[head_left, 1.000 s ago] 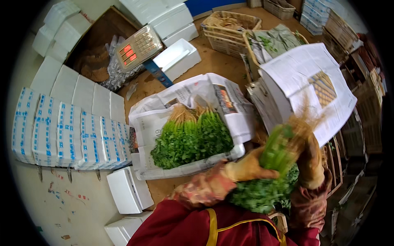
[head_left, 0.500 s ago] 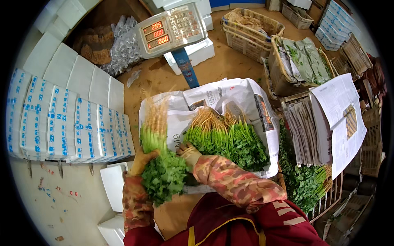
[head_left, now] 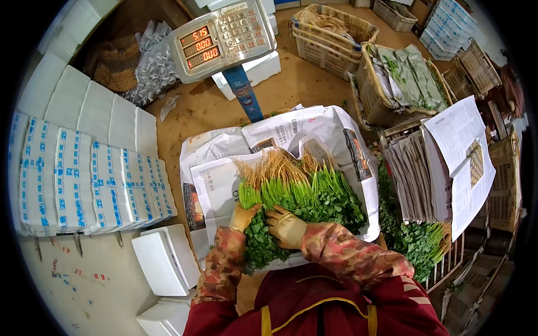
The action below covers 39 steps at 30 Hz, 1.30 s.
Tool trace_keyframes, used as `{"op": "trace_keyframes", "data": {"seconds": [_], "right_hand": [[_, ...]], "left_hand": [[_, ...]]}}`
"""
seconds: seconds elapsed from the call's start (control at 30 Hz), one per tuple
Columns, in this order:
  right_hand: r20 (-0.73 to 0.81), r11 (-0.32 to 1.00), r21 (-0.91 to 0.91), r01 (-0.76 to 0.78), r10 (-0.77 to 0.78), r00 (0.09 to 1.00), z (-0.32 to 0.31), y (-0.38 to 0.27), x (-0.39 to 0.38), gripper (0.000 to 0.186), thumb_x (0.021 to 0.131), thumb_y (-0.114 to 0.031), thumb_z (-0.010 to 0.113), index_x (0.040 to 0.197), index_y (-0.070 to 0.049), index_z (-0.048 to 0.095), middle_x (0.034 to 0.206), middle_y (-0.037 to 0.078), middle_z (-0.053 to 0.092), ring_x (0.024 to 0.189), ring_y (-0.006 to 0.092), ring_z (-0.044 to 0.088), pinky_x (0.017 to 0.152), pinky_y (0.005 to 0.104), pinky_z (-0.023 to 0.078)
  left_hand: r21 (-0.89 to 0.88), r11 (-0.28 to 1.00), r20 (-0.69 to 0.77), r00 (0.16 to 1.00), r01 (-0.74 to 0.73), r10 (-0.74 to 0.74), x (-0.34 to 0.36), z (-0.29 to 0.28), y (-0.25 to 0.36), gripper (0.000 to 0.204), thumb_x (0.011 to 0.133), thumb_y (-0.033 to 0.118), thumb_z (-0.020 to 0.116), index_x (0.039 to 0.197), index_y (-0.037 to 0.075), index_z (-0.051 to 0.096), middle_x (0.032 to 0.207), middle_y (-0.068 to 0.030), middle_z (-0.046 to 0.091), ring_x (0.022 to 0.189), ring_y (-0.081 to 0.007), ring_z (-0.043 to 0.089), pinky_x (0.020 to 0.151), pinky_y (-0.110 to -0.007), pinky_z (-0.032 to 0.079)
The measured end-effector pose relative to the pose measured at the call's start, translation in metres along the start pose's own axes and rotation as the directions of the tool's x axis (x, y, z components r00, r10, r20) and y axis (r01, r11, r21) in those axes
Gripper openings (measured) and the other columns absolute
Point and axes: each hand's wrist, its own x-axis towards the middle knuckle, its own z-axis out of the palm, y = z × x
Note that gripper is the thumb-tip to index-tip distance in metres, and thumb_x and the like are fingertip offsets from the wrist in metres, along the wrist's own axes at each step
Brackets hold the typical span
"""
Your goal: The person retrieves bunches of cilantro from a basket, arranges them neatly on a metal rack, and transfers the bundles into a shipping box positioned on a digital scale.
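Observation:
Long-rooted bunches of leafy greens, coriander-like, lie side by side on newspaper, pale roots pointing away from me and leaves toward me. At the left end of the row is one bunch with my gloved left hand closed around its lower stems. My gloved right hand rests on the leaves just beside it, fingers stretched out and apart. Beyond the newspaper stands a scale display with red lit digits on a blue post.
White foam boxes with blue-printed tape are stacked at left, with a foam box below them. To the right are a newspaper stack, more greens and a crate of leafy goods. Other plastic crates stand behind.
My left hand has brought its bunch rightward and down against the row on the newspaper. My right hand has shifted right and lower onto the leaves. The scale's lit digits have changed.

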Motion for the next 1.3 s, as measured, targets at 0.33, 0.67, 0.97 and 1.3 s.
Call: {"op": "trace_keyframes", "data": {"seconds": [0.33,0.67,0.97,1.3], "right_hand": [[-0.468,0.786,0.302,-0.539,0.615,0.635,-0.049,0.093,-0.015,0.021,0.084,-0.015,0.064,0.103,-0.012,0.071,0.083,0.011,0.069,0.070,0.0254,0.066,0.064,0.0366,0.054],[-0.149,0.639,-0.122,-0.760,0.745,0.650,0.000,0.197,0.014,0.019,0.081,-0.016,0.057,0.095,-0.013,0.069,0.088,0.012,0.069,0.082,0.0320,0.067,0.075,0.0451,0.053],[-0.356,0.617,0.259,-0.744,0.777,0.520,-0.022,0.186,-0.004,0.022,0.083,-0.026,0.065,0.099,-0.013,0.071,0.087,0.013,0.069,0.080,0.0320,0.065,0.071,0.0423,0.051],[-0.117,0.110,0.993,0.040,0.951,0.285,-0.128,0.125,-0.052,0.011,0.085,-0.012,0.070,0.089,-0.002,0.070,0.073,-0.001,0.064,0.058,0.0052,0.052,0.054,0.0206,0.042]], "left_hand": [[0.659,0.693,-0.199,0.821,-0.293,0.535,-0.035,0.039,0.026,0.046,0.080,0.006,0.068,0.125,0.006,0.057,0.127,-0.0185,0.052,0.118,-0.0380,0.049,0.098,-0.046,0.041],[0.668,0.635,-0.106,0.795,-0.388,0.597,-0.031,0.017,0.047,0.036,0.086,0.013,0.066,0.119,0.002,0.057,0.118,-0.0186,0.055,0.112,-0.0376,0.051,0.102,-0.049,0.037],[0.443,0.413,0.483,0.600,-0.796,0.638,-0.004,0.074,0.137,0.044,0.089,0.026,0.063,0.127,0.006,0.054,0.131,-0.0161,0.051,0.125,-0.0347,0.045,0.109,-0.051,0.033],[0.538,0.315,0.619,0.620,-0.782,0.482,0.004,0.123,0.106,0.050,0.091,0.035,0.057,0.131,0.006,0.052,0.136,-0.0198,0.046,0.131,-0.0381,0.038,0.112,-0.052,0.024]]}}
